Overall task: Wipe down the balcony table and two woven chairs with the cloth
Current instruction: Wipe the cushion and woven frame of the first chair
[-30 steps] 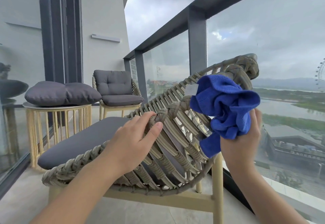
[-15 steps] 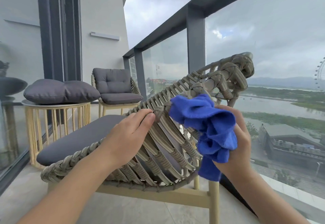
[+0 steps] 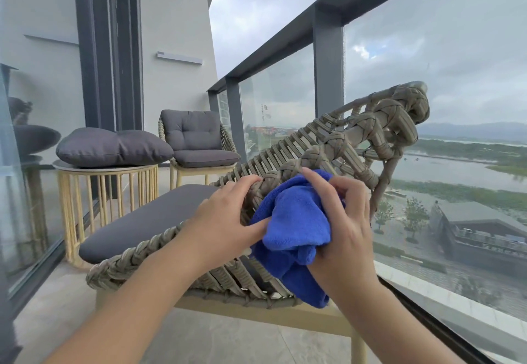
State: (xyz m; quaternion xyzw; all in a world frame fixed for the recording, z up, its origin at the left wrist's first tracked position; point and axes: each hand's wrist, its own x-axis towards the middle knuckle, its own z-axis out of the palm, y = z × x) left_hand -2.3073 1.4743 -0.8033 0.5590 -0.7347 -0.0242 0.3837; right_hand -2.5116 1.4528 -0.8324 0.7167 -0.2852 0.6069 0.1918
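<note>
The near woven chair [image 3: 379,126] stands in front of me, its rope-wrapped backrest rim running up to the right. My left hand [image 3: 228,215] grips that rim with curled fingers. My right hand [image 3: 342,221] holds the bunched blue cloth [image 3: 296,226] against the weave just right of my left hand; part of the cloth hangs down. A second woven chair [image 3: 196,141] with grey cushions stands at the back. The round slatted balcony table [image 3: 108,181] is at the left.
A loose grey cushion [image 3: 114,144] lies on the table. A grey seat pad [image 3: 148,215] covers the near chair. The glass balustrade [image 3: 328,64] runs along the right, sliding glass doors [image 3: 28,192] along the left. Tiled floor [image 3: 222,338] below.
My right hand has brought the cloth down the backrest from the top right end to beside my left hand. My left hand stays on the rim.
</note>
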